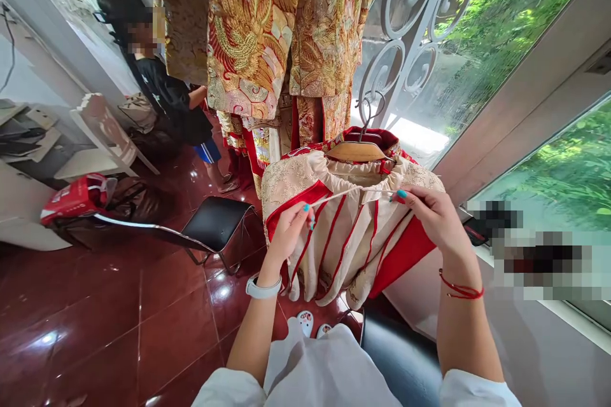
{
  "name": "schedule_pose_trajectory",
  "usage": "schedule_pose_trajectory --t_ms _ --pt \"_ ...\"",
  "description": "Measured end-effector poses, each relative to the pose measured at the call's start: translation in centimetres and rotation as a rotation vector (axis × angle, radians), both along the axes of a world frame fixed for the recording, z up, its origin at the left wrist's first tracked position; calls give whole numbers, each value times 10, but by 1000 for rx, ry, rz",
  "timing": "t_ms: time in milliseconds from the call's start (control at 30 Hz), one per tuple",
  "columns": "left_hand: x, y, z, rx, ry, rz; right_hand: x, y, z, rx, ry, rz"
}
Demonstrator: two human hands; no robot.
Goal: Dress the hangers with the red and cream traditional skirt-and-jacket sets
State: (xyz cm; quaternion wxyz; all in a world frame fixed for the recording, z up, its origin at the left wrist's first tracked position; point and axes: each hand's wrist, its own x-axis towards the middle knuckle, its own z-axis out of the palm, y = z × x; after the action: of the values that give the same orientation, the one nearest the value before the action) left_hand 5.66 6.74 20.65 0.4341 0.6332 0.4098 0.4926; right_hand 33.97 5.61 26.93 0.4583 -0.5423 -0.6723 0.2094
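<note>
In front of me hangs a cream and red embroidered garment with a gathered neckline and red-edged panels. Its wooden hanger shows at the neck, with a metal hook above. A thin cream drawstring runs taut across the front of the neckline. My left hand pinches one end of it between thumb and fingers. On the other side, my right hand is closed on the opposite end. Both hands are just in front of the cloth.
Gold and red embroidered garments hang behind. A person stands at the left. Black chairs stand left and close at my right. A red bag lies at far left; a window is on the right.
</note>
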Motion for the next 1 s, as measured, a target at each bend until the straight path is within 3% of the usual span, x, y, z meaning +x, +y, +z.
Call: schedule_pose_trajectory --t_ms 133,233,300,400,467,533,700,767,900,1000 --pt "33 4 23 315 406 45 -21 -24 7 -97 -44 134" --pt "65 23 30 642 647 -10 -33 -34 -12 -144 40 137" --pt "81 42 28 732 743 -80 -35 -34 -30 -123 125 79" --pt "89 67 18 739 790 -34 -32 -24 -54 -70 227 -23" --pt "84 77 13 762 800 -8 -27 -15 -59 -56 252 -41" --pt "76 84 11 801 808 -37 -18 -8 -52 -50 247 -29" --pt "55 100 20 817 756 13 7 -12 -6 -5 98 -34" --pt "51 104 24 818 730 41 13 -15 -6 0 33 -36" --pt "52 98 17 825 708 50 12 -4 -50 -39 16 28" --pt "53 85 3 782 646 270 7 11 -81 -48 56 35"
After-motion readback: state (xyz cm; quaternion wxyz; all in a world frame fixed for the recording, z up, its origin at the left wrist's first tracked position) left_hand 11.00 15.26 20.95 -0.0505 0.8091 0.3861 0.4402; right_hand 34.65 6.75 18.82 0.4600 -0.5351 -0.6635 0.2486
